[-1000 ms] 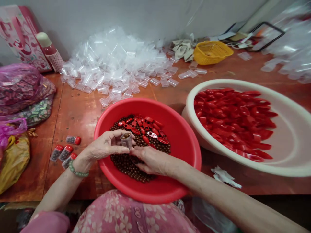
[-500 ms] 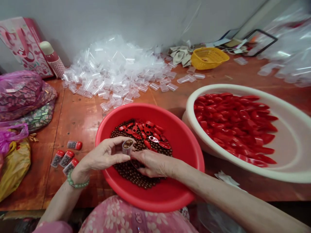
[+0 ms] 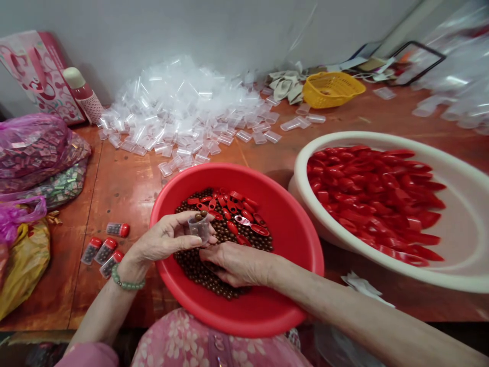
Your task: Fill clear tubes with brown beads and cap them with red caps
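Gripping a clear plastic vial (image 3: 199, 228) between thumb and fingertips, the left hand (image 3: 164, 239) holds it upright above a red plastic basin (image 3: 237, 176), with a few brown beads (image 3: 191, 265) visible inside its open top. A green bead bracelet (image 3: 126, 284) circles the left wrist. Right hand (image 3: 239, 264): palm down, fingers curled into the beads in the basin, just beside the vial; the fingertips are hidden, so whether they close on anything cannot be told. Basin contents: a heap of the brown beads, plus red spoon-shaped plastic pieces (image 3: 229, 214) lying on top, one with a silver bowl (image 3: 242, 220). Basin position: on the person's lap or the table's near edge, cannot tell which. To the right, a large cream plastic basin (image 3: 344, 135) full of red spoon-shaped pieces. On the orange-brown table (image 3: 118, 188), left of the red basin: four red-capped vials (image 3: 117, 230) filled with beads. Further back: a large pile of empty clear vials (image 3: 183, 102) against the wall, a yellow plastic basket (image 3: 332, 89) and a flask (image 3: 82, 94). Far left: a pink plastic bag (image 3: 32, 148) of small packets and a yellow bag (image 3: 25, 265).
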The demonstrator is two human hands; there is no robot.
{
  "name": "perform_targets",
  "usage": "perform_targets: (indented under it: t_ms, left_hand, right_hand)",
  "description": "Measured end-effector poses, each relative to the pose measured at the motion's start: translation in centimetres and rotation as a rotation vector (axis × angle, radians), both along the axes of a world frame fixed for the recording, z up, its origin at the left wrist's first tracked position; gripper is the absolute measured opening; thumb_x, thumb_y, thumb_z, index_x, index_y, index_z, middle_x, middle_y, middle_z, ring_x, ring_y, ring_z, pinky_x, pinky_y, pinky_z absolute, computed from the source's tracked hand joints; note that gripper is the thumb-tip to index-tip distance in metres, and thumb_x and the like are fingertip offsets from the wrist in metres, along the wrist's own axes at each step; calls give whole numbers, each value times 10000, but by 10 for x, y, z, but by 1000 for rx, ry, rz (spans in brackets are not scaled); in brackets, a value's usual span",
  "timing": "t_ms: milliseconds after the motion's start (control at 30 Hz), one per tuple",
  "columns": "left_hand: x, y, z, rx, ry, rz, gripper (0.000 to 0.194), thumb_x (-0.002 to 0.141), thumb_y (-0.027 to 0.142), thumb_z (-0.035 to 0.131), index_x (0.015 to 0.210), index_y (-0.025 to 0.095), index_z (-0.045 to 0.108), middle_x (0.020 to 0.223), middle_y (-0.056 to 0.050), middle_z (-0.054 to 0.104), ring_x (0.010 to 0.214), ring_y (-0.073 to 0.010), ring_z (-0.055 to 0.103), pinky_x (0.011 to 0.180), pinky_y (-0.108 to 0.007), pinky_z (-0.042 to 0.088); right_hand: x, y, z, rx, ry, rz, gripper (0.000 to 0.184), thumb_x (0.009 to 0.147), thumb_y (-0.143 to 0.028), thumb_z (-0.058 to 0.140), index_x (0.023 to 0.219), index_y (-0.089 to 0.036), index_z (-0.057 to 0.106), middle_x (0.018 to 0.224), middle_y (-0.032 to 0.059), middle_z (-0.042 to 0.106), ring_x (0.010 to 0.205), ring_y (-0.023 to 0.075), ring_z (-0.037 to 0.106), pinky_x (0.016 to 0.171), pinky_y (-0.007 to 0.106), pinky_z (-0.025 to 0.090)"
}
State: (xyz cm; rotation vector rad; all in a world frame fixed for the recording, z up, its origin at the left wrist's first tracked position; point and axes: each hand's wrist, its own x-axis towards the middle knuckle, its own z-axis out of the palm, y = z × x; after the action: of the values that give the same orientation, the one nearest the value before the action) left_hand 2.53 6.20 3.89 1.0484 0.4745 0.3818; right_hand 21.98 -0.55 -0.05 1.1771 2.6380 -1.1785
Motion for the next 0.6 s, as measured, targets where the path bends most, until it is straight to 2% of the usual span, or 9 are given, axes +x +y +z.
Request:
perform_targets:
  t_ms: [200,300,433,600]
  left_hand:
    - [2,-2,-3,-212,-25,80,396,780,255,724,1146,141,626,1084,-121,690,963,-206,689,863,-318,528]
    - [5,-4,-5,-243,-4,126,426,749,259,753,1131,135,613,1088,-121,684,946,-202,693,850,-308,534]
    - [6,-7,-3,-97,-11,186,403,768,277,732,1125,141,606,1086,-112,684,975,-191,673,879,-317,511]
    - [9,-7,6,111,92,198,336,783,335,713,1022,113,630,1010,-96,692,949,-154,642,907,-301,475]
  right_hand:
    - [-1,-2,1,26,-81,-11,294,795,-122,532,1088,-112,554,1081,156,659,863,224,666,736,320,488]
    - [0,-3,1,34,-92,-25,390,788,-127,570,1176,-108,535,1158,175,636,934,243,667,791,347,494]
    - [2,-5,1,22,-58,-54,467,786,-138,605,1244,-149,510,1154,148,641,972,227,659,836,339,485]
    - [4,-10,-2,8,-62,-82,503,797,-140,608,1287,-153,491,1152,152,641,998,238,655,857,354,490]
